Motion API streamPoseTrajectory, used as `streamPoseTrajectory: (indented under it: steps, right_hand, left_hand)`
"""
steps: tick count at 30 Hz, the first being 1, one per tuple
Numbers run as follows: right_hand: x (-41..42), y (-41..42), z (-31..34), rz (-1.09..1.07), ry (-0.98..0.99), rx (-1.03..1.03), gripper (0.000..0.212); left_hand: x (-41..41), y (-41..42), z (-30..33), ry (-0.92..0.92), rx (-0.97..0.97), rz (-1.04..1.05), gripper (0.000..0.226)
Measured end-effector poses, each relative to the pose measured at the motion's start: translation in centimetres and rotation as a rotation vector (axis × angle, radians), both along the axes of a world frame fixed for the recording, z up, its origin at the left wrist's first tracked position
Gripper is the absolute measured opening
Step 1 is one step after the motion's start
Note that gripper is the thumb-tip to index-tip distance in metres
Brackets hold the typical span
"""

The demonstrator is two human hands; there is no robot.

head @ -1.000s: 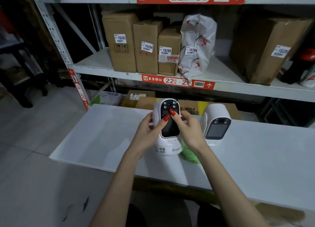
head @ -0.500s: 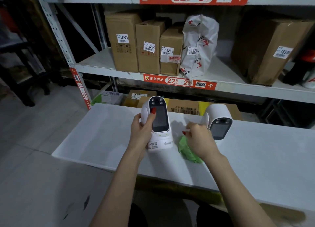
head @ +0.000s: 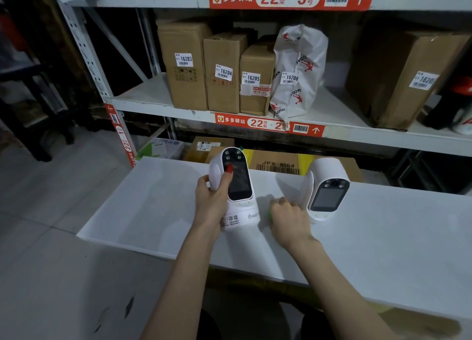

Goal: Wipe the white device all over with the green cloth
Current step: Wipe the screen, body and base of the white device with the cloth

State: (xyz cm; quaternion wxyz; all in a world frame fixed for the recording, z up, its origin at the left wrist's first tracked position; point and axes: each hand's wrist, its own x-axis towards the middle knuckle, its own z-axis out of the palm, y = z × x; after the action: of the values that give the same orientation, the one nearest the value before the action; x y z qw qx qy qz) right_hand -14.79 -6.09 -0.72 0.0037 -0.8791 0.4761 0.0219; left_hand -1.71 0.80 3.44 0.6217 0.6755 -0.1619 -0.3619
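Observation:
A white device (head: pixel 236 189) with a dark screen is tilted back above the white table (head: pixel 153 212). My left hand (head: pixel 213 199) grips it from the left, thumb on the screen edge. My right hand (head: pixel 287 215) lies on the table just right of the device, fingers curled over the green cloth (head: pixel 269 215). Only a small green sliver of the cloth shows at the hand's left edge; the hand hides the remainder.
A second white device (head: pixel 325 189) stands upright on the table close to my right hand. Behind the table a shelf rack (head: pixel 357 132) holds cardboard boxes (head: pixel 187 66) and a white bag (head: pixel 298 71). More boxes sit under the shelf.
My right hand left the device, dropped to the table and closed over the green cloth. My left hand alone now holds the device, which has shifted left and tilted back.

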Motion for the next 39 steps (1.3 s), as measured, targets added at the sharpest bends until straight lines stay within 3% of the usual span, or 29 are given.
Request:
streamPoseTrajectory:
  steps: [4,7,11,15,26,34,39]
  right_hand:
    - [0.0,-0.1,0.5,0.004,-0.085,0.025,0.031]
    - [0.1,-0.1,1.9,-0.031,-0.352,0.053,0.025]
    - [0.0,0.3,4.4,-0.019,-0.726,-0.114,0.018]
    - [0.2,1.1,5.7,0.078,-0.907,-0.185,0.016]
    - [0.3,0.8,5.5,0.223,-1.011,-0.292,0.022]
    - [0.1,-0.1,5.2,0.076,-1.016,-0.335,0.017]
    - [0.4,1.0,5.7,0.234,-1.037,-0.312,0.023]
  left_hand:
    - [0.0,0.0,0.1,0.037,0.004,0.007,0.042]
    - [-0.1,0.1,0.3,0.059,0.001,0.000,0.041]
    - [-0.6,0.2,0.3,0.078,-0.019,-0.027,0.042]
    - [-1.2,0.0,0.2,0.052,-0.007,-0.068,0.048]
    - [-2.5,-0.2,0.3,-0.053,-0.088,-0.224,0.047]
    - [-2.6,-0.2,0.6,-0.066,-0.107,-0.239,0.043]
    - [-2.5,-0.5,0.5,-0.011,-0.122,-0.220,0.042]
